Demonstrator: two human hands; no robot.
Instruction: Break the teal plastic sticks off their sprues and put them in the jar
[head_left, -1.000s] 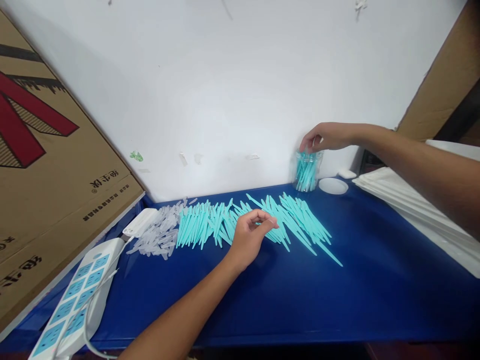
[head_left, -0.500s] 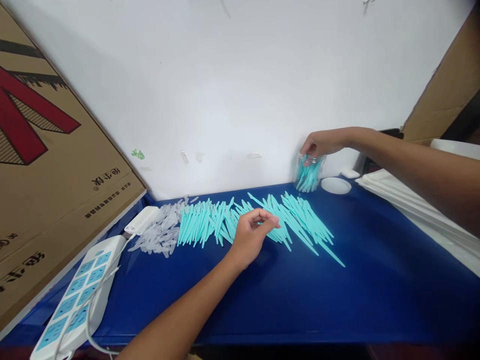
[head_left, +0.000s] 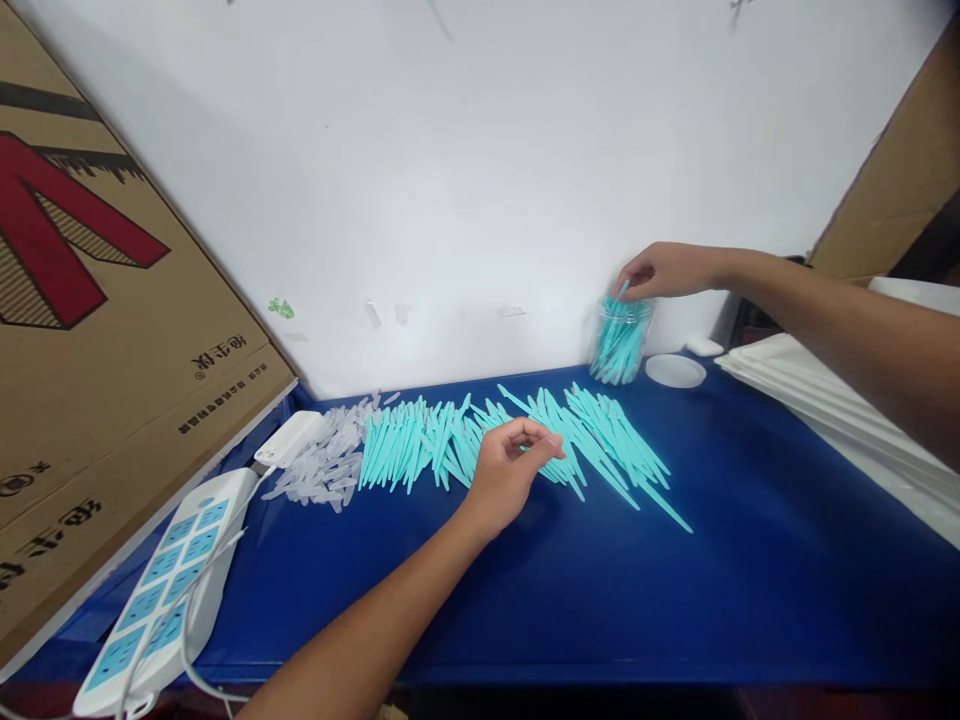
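Note:
My right hand (head_left: 649,272) is above a clear round jar (head_left: 621,340) filled with slim turquoise sticks. It pinches the upper end of one turquoise stick (head_left: 624,289), whose lower part is among the others in the jar. My left hand (head_left: 517,465) hovers over the blue table in front of a long row of loose turquoise sticks (head_left: 405,445). Its thumb and forefinger are pressed together; what they hold, if anything, cannot be made out. Left of the row lies a pile of small translucent pieces, cap-like in shape (head_left: 330,460). A round whitish lid (head_left: 675,371) rests beside the jar.
A white power strip (head_left: 172,590) with cables lies at the left, near a white charger-like box (head_left: 289,438). A large cardboard box (head_left: 150,350) leans at the left. White stacked sheets (head_left: 825,400) are at the right, and a small white object (head_left: 705,347) sits behind the lid.
My right hand has risen from the jar's mouth and shifted slightly right, with a turquoise stick end at its fingertips. The left hand has kept its pose; the view has shifted slightly.

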